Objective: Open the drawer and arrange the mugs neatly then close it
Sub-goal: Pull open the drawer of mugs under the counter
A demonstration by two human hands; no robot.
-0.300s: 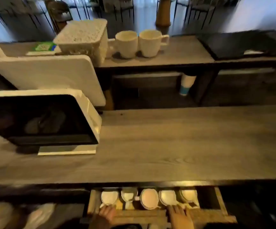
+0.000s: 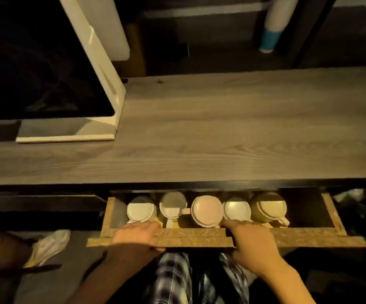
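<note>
Grey wood-grain counter (image 2: 221,128) fills most of the view; the light is dim and warm. A white-framed screen (image 2: 46,73) stands on it at the left. Under the counter's front lip the drawer (image 2: 287,236) sits partly out, raw chipboard front toward you, rear part hidden beneath the counter.

Hands: your left hand (image 2: 133,234) lies over the top of the drawer front, fingers curled down inside. Your right hand (image 2: 252,242) grasps the same edge just right of centre, fingers hooked in. Both hold the drawer; neither holds a mug.

Mugs (image 2: 236,210): five in one row across the drawer, close-packed, several touching, back halves shaded by the counter lip. You cannot tell for certain whether the mouths face up or down. The pink mug (image 2: 207,210) is in the middle. The olive mug (image 2: 269,208) is at the right end, its handle (image 2: 284,220) pointing front-right.

Handling, as judged:
- The mugs look ceramic: rigid, fairly heavy, glazed and slick, likely to chip if knocked together.
- Move the drawer slowly, both hands even, so it does not rack and set the row clinking.
- Take each mug round its body from above, or by the handle where that faces you.
- Lift each one clear of its neighbours rather than sliding it.
</note>
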